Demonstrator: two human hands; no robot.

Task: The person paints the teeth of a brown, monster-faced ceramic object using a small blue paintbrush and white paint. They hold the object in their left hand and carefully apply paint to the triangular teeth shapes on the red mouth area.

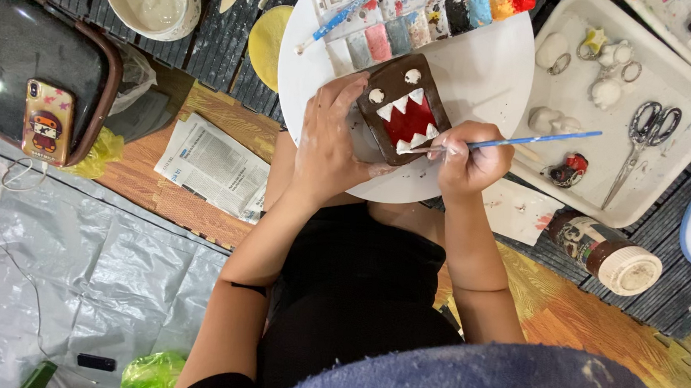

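Round white table [480, 82]; left hand [329, 141] fingers grip brown figure [399, 108].

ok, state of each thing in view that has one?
left hand: grip on brown figure's side
right hand: grip on blue-handled brush
brown figure: tilted, over white round board
blue-handled brush: tip at figure's teeth
scissors: shut, in tray
jar: lying, lidded

The scene is evenly and brightly lit from above, with only soft shadows cast. Glare is seen on the dark glossy tray [18, 54]. The blue cloth [494, 383] at the bottom edge is blurred.
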